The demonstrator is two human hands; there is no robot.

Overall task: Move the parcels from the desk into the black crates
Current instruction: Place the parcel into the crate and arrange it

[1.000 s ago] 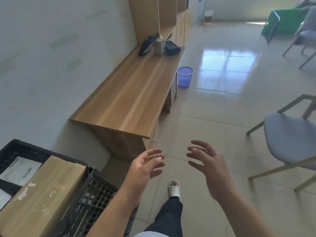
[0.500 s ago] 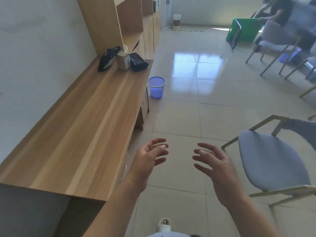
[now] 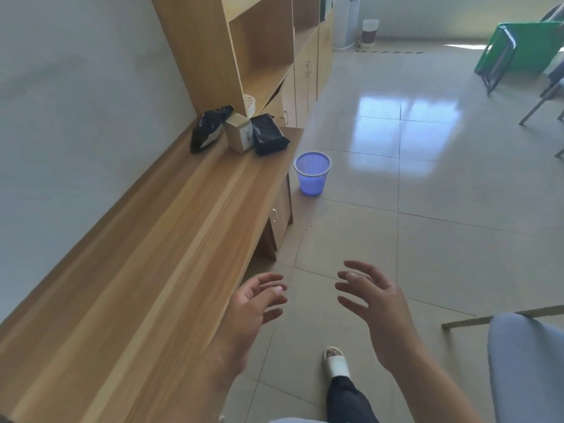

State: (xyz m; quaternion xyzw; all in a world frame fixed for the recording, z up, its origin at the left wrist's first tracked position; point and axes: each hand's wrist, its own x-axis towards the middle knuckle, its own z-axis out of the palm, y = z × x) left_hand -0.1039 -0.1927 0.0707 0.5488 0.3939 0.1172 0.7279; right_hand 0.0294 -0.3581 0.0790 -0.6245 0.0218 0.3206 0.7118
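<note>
Item: three parcels at the far end of the long wooden desk point(image 3: 171, 239):
- crumpled black plastic mailer bag point(image 3: 209, 129)
- small brown cardboard box point(image 3: 239, 136)
- flat black plastic pouch point(image 3: 268, 134)

Left hand point(image 3: 253, 306) and right hand point(image 3: 374, 303): fingers spread, nothing held.

Handling: the box is best clasped from both sides.

Black crates: not in view.

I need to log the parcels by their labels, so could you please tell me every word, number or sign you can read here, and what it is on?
No text can be read.
Cardboard box: label on its side, too small and blurred.
Left black bag: white patch, blurred.
Right black bag: no label visible.
</note>
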